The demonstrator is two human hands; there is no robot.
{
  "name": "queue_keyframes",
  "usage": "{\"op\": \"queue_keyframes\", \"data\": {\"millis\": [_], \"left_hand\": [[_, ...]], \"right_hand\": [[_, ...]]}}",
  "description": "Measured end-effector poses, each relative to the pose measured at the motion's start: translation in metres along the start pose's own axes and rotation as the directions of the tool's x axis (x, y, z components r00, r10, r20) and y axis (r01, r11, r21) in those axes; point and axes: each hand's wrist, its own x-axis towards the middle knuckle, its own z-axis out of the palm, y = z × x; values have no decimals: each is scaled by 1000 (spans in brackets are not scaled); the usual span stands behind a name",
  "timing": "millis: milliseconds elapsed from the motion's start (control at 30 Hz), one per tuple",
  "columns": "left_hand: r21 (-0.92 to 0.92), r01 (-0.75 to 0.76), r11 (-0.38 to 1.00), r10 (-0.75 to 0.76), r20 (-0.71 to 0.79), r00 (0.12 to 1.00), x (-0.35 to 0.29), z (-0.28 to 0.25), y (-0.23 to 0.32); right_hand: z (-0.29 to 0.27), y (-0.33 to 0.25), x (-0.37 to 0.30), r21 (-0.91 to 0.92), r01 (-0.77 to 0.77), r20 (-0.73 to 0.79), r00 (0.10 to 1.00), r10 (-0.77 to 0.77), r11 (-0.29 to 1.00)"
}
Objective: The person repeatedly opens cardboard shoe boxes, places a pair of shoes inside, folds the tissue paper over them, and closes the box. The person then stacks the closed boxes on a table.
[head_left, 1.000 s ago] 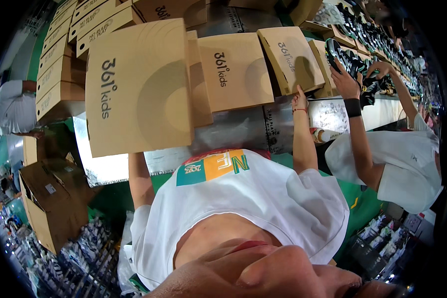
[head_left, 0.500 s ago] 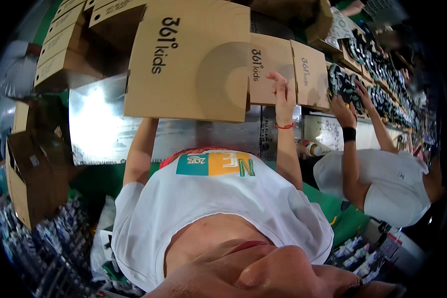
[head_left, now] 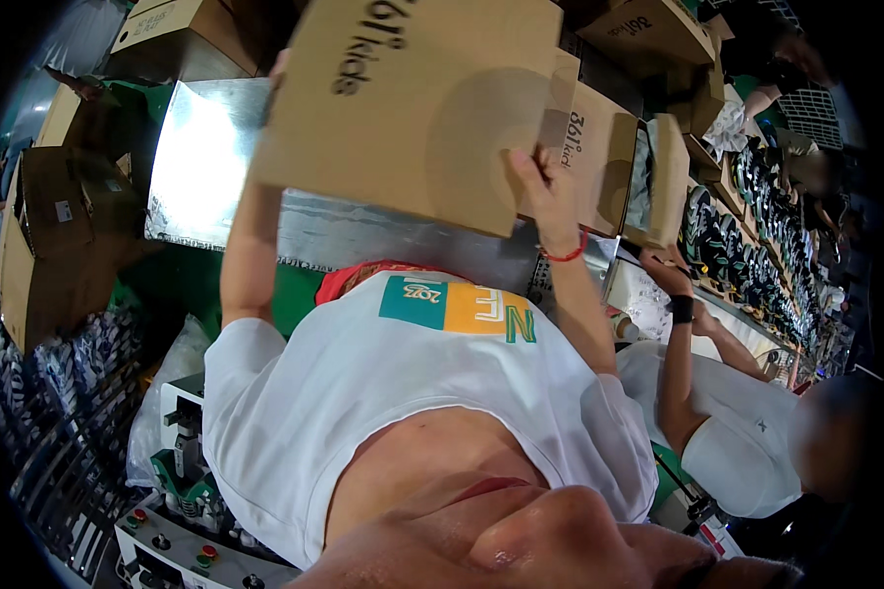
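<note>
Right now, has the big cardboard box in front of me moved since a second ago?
Yes. The large box has moved right along the metal table: a wider stretch of tabletop shows between it and the table's left edge.

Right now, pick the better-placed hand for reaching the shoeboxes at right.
Probably the right hand: it touches the large shoebox on the side nearest those shoeboxes; the left hand holds the opposite side.

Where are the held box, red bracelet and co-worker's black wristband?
Held box (head_left: 413, 113): head view, middle of its broad face.
Red bracelet (head_left: 564, 257): head view, band's lower curve.
Black wristband (head_left: 682, 310): head view, band's middle.
</note>
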Motion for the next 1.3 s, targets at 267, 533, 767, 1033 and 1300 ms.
{"op": "queue_keyframes", "data": {"millis": [267,533,767,1033,1300], "left_hand": [[-65,93,994,-91,32,995,-112,-128,94],[-42,379,925,-360,231,904,-78,-189,55],[471,223,854,-153,-183,971,-23,-115,-12],[709,180,681,-166,-90,982,3,-112,-17],[928,-157,-338,428,300,853,68,-46,64]], "right_hand": [[98,-27,38,29,102,275,956,-106,994],[52,14,19,95,-69,235,971,45,993],[-34,56,-44,1,-226,-166,961,223,974],[-20,32,18,-267,-166,-141,981,132,949],[2,52,52,-874,267,108,921,-375,406]]}}
